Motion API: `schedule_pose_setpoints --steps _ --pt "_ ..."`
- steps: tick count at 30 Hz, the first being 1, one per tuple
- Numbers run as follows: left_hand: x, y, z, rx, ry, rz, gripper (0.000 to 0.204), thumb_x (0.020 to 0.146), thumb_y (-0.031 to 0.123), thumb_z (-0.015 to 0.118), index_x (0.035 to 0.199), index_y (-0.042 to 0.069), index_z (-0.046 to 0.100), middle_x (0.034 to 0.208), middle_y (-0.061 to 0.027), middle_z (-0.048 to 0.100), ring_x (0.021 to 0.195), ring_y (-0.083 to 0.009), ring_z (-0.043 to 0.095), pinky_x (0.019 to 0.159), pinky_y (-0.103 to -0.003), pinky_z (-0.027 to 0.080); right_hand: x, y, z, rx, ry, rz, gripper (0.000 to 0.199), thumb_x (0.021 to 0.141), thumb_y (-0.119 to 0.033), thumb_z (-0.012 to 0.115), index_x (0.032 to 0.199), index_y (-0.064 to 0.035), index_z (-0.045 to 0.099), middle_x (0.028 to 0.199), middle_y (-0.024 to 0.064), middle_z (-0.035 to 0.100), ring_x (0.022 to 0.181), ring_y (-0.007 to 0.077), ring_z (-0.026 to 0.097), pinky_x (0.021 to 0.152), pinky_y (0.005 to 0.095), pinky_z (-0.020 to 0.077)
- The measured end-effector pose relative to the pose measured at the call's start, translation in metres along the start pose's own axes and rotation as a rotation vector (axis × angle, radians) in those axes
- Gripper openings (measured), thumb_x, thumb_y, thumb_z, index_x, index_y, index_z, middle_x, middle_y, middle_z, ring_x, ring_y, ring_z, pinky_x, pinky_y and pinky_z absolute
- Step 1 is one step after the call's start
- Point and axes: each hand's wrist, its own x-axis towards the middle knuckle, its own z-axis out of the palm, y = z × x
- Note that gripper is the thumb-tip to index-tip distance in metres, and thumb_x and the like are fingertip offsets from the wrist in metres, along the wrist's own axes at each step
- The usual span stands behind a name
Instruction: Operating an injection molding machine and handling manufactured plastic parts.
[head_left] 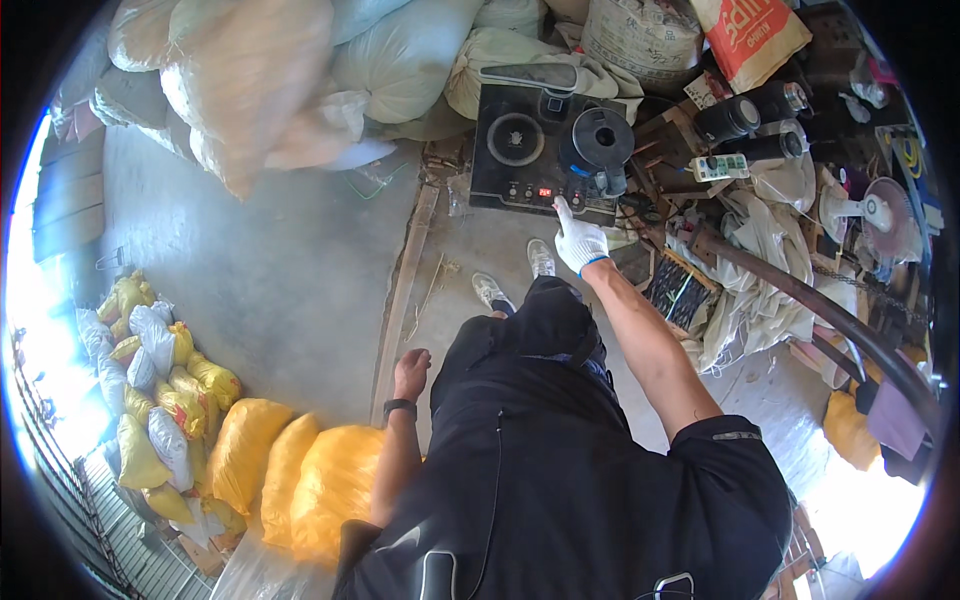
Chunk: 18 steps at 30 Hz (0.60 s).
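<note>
My right hand, in a white knitted glove with a blue cuff edge, reaches forward with one finger stretched out. The fingertip is at the front control strip of a black double-burner electric cooktop, just right of a small lit red display. A dark, round lidded kettle stands on the right-hand burner; the left burner ring is bare. My left hand, ungloved with a dark band at the wrist, hangs low at my side, fingers curled in and nothing visible in them.
Large stuffed sacks pile up behind the cooktop. Yellow bags and smaller sacks lie at lower left. To the right, a remote control, dark flasks, a fan and a curved brown rail crowd together.
</note>
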Motion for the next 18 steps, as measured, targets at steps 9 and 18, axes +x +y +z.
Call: schedule_pose_setpoints --steps 9,18 --pt "0.001 0.001 0.001 0.018 -0.027 -0.011 0.039 0.097 0.032 0.062 0.117 -0.001 0.066 0.103 -0.0111 0.073 0.091 -0.0187 0.070 0.075 -0.032 0.053 0.000 0.001 -0.002 0.008 0.017 -0.006 0.075 0.089 -0.021 0.058 0.156 -0.0204 0.025 0.071 0.0204 0.065 0.065 0.0403 0.065 0.061 0.0544 0.0495" --pt "0.006 0.004 0.009 -0.026 0.001 -0.003 0.036 0.094 0.028 0.062 0.110 -0.003 0.069 0.097 -0.0148 0.074 0.087 -0.0221 0.072 0.080 -0.034 0.055 -0.038 0.019 -0.003 0.127 0.071 -0.093 0.050 0.091 -0.023 0.057 0.139 -0.0205 0.045 0.077 0.0208 0.067 0.072 0.0397 0.067 0.065 0.0533 0.0506"
